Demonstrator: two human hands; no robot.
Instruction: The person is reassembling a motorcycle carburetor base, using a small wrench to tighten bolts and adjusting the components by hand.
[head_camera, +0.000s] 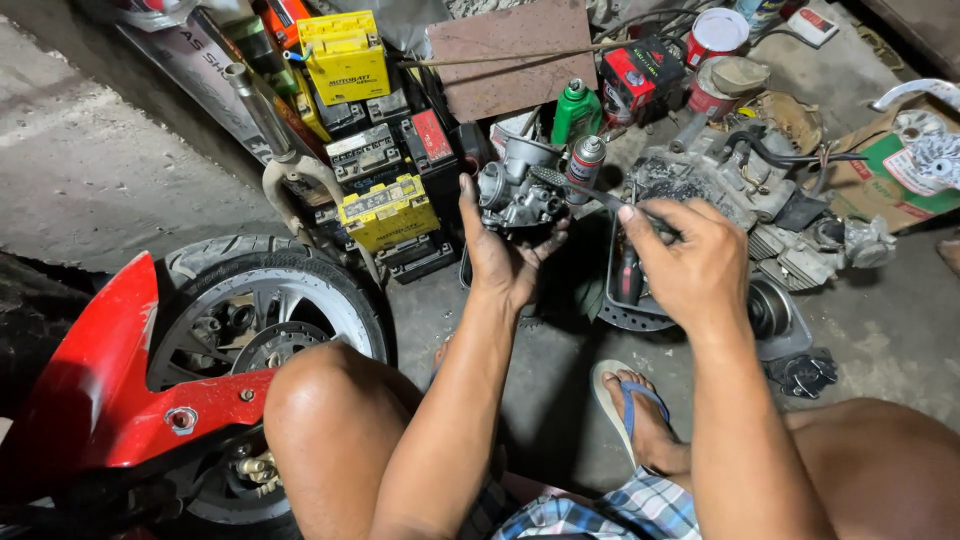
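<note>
My left hand (500, 255) holds up a grey metal carburetor (518, 188), fingers wrapped around its lower body. My right hand (688, 262) grips a thin dark tool (590, 190) whose tip reaches the carburetor's right side. Both hands are above the concrete floor, in front of my bent knees. My foot in a blue-strapped sandal (632, 410) rests below the right hand.
A red motorcycle fender (95, 390) and front wheel (265, 310) stand at left. Several yellow and black batteries (385, 210) are stacked behind. A green bottle (576, 110), spray can (586, 160), red tins (712, 40) and engine parts (740, 190) crowd the back right.
</note>
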